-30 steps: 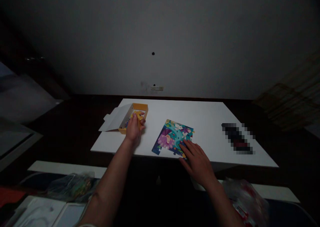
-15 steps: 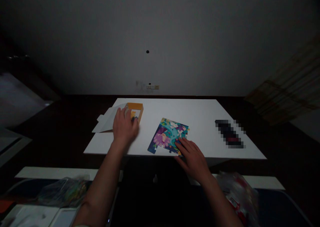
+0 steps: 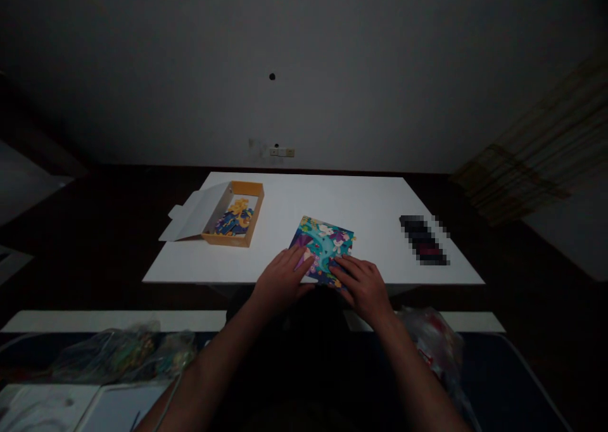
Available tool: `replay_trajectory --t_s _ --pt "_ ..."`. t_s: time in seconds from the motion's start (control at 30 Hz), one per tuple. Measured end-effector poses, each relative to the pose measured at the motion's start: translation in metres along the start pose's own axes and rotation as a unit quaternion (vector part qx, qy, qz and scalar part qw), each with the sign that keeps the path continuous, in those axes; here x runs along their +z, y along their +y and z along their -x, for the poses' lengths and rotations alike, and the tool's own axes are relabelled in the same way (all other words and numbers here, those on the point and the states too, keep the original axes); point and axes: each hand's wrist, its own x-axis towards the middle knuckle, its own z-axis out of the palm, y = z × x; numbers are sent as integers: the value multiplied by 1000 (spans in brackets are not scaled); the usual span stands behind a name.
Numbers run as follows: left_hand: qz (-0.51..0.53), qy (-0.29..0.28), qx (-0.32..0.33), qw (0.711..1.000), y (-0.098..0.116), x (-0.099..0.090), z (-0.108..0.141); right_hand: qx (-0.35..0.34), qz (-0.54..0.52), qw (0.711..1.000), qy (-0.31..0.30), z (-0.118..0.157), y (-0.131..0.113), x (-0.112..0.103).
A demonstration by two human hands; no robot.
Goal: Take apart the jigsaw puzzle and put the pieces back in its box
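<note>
Dim grey wall (image 3: 361, 83) behind, w/ a pale socket strip (image 3: 282, 152) at 11 o'clock from the puzzle; white flat-topped table (image 3: 370, 197) in front. Big change in the last half sec: the bare left hand (image 3: 281, 279) has left the open orange-and-white cardboard box (image 3: 227, 239) & is now down on the colourful, partly assembled cardboard jigsaw puzzle (image 3: 327, 245), near the table's close edge. Bare right hand (image 3: 367, 286) is still on the puzzle's right side, fingers laid out flat. Hands are apart, w/ puzzle btwn & under the fingertips; can't tell if the left pinches a loose pc, b/c its fingers & thumb hide that corner.

Box sits at 10 o'clock, flap out to its left, w/ loose yellow & blue jigsaw pcs (image 3: 235, 222) inside. Pixelated dark item (image 3: 422, 239) at 3 o'clock, ID unclear. Clear plastic bags: one (image 3: 116, 356) at 8 o'clock, another (image 3: 434, 340) at 4.

My read: attn has moved from box to puzzle, prob. for fitting or pressing at the lower-left part; right hand prob. steadies it.
</note>
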Motion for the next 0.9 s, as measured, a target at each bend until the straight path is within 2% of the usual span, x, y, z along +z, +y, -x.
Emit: replay_trajectory --t_s 0.3,0.57,0.73,0.9 --pt "-31 21 -23 999 12 -3 -19 4 1 1000 30 -12 -11 -6" --pt "-36 -1 -8 999 -2 -18 -38 10 -74 996 42 -25 -8 -9" --pt "24 15 -1 1000 -19 -24 -60 68 -160 984 35 -47 -7 -18" --pt "86 29 -1 996 -34 -26 -70 161 -274 948 6 -67 -5 -24"
